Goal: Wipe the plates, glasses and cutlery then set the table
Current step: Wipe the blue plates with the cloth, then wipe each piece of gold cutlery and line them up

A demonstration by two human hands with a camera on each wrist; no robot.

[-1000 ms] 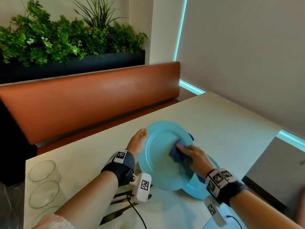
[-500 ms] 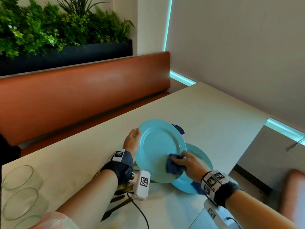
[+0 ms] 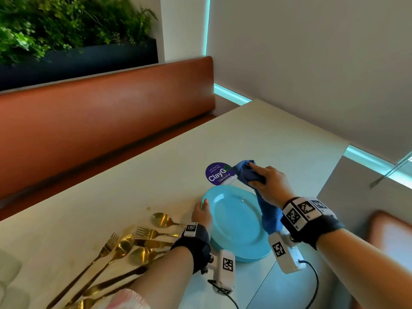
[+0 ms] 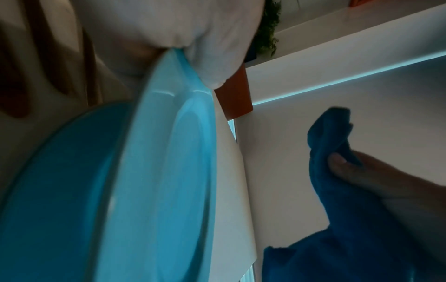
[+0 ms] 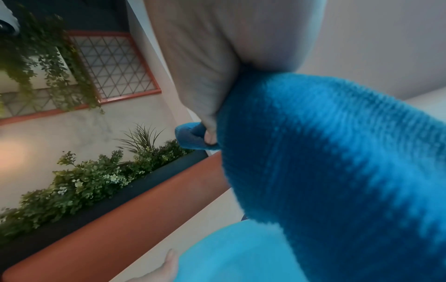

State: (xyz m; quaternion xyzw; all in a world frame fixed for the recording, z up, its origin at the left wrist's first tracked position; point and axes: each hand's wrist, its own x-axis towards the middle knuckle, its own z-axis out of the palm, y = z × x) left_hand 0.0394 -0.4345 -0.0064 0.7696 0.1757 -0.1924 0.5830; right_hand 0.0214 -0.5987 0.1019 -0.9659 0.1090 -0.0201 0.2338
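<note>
A light-blue plate (image 3: 234, 221) is gripped at its left rim by the left hand (image 3: 201, 214) and lies on a second plate (image 3: 254, 258) on the surface (image 3: 156, 175). A blue cloth (image 3: 247, 172) is clutched in the right hand (image 3: 270, 182) — raised beyond the plates, above a purple sticker (image 3: 219, 173). Gold cutlery (image 3: 124, 248) is scattered left of the plates.

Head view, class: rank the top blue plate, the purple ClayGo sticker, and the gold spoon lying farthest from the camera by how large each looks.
1. Top blue plate, clearly largest.
2. Purple ClayGo sticker.
3. Farthest gold spoon: its bowl looks smaller than the sticker, but its handle end hides behind the left hand, so this ranking is unsure.
</note>
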